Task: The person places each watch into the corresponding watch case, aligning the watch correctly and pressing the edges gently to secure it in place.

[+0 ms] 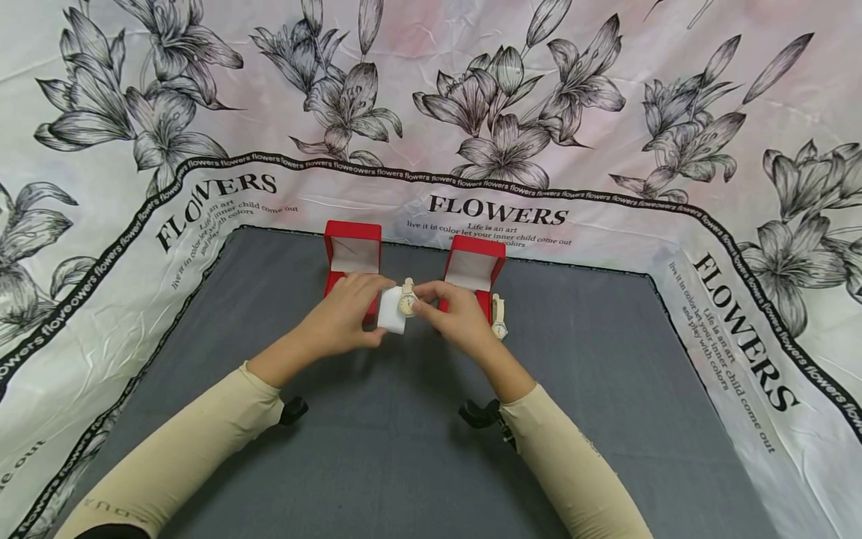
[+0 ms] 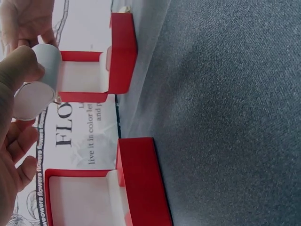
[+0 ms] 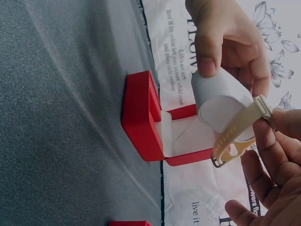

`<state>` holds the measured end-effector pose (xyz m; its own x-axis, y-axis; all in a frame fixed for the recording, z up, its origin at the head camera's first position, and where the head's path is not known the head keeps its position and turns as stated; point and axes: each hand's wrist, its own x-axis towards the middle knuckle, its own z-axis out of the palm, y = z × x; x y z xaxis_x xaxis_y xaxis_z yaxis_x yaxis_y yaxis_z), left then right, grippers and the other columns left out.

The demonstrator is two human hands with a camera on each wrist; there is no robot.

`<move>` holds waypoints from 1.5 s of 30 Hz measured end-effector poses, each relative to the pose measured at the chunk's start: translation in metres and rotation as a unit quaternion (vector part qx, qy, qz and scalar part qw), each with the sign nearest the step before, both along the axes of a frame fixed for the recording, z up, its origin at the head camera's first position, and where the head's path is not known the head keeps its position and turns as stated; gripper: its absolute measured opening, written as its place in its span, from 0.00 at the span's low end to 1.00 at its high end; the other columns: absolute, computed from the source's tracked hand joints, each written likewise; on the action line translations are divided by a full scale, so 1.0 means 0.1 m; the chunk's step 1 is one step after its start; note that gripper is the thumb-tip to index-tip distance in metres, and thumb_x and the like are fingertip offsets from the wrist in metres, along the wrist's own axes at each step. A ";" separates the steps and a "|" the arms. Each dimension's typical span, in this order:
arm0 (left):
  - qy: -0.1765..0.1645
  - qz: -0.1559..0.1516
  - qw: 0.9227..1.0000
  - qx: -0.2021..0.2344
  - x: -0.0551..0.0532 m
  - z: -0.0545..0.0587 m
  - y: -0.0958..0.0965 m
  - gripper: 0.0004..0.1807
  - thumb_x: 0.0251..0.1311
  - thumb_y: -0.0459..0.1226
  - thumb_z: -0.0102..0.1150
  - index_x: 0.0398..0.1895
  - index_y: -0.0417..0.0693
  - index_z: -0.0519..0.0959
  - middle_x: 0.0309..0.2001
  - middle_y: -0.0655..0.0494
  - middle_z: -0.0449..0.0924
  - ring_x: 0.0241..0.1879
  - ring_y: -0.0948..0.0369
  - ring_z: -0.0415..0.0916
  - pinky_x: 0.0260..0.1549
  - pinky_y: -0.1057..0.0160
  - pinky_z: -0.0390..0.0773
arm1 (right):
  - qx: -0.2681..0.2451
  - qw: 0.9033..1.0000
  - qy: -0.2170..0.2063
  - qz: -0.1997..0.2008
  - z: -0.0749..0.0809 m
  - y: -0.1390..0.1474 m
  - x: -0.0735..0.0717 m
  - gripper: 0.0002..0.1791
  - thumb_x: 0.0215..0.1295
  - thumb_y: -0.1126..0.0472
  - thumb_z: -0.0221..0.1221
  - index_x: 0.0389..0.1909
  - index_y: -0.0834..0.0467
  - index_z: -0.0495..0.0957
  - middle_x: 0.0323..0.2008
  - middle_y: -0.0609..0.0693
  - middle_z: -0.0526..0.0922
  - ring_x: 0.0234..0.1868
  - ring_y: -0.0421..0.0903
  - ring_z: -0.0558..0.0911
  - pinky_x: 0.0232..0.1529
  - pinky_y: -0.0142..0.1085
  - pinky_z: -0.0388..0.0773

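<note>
**Watch (image 1: 407, 303) held up to the end of a white roll (image 1: 390, 313)**

At the far left, the left box (image 1: 355, 230) is seen with its red lid raised and pale lining exposed, partly hidden by the left hand (image 1: 340, 318). By that hand the roll is gripped between thumb and fingers, above the grey worktop (image 1: 417, 479). The roll's axis is read as crosswise, one flat end turned towards each wrist camera.

Just to the right of the roll, the watch is pinched by its case between thumb and finger of the right hand (image 1: 461, 311), the hand's other fingers being spread loose. The relation to be judged decisive is here — strap against the roll's right end. In the right wrist view the strap is seen crossing before that end; whether the two are touching cannot be told. The watch is nearer the right hand, with the left hand set across the roll from it.

The watch is cream-strapped, with a round pale dial and a metal buckle; whether the strap is fastened cannot be made out.

Farther right, the right box (image 1: 480, 245) is likewise open — and just beside it a similar second watch (image 1: 498, 328) is laid.
</note>
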<state>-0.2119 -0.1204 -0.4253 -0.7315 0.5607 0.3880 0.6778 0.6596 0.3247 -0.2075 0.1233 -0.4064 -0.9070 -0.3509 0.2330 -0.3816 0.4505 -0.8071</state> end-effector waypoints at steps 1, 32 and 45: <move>0.002 -0.001 1.000 0.003 0.00 0.00 0.00 0.39 0.48 0.42 0.77 0.64 0.44 0.72 0.60 0.49 0.77 0.60 0.50 0.71 0.64 0.47 0.67 | 0.000 1.000 -0.002 -0.001 0.00 0.00 0.00 0.14 0.68 0.58 0.67 0.51 0.57 0.85 0.38 0.49 0.87 0.34 0.49 0.79 0.30 0.37 0.77; -0.062 0.056 0.990 0.110 0.02 0.01 0.03 0.43 0.48 0.40 0.78 0.68 0.41 0.69 0.60 0.46 0.76 0.59 0.47 0.70 0.59 0.47 0.76 | -0.018 0.999 0.041 -0.014 -0.16 -0.03 -0.04 0.11 0.62 0.58 0.72 0.42 0.56 0.84 0.42 0.50 0.84 0.44 0.46 0.79 0.51 0.52 0.78; -0.066 0.073 0.988 0.116 0.01 0.05 0.04 0.43 0.48 0.40 0.77 0.69 0.41 0.69 0.61 0.45 0.76 0.58 0.49 0.71 0.58 0.48 0.76 | -0.005 0.998 0.058 -0.009 -0.18 -0.06 -0.02 0.14 0.57 0.59 0.75 0.40 0.57 0.82 0.42 0.50 0.82 0.47 0.49 0.78 0.54 0.57 0.76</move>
<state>-0.2112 -0.1163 -0.4207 -0.8511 0.3518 0.3896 0.5221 0.6446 0.5585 -0.2096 0.1174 -0.4241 -0.8796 -0.3327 0.3400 -0.4649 0.4499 -0.7625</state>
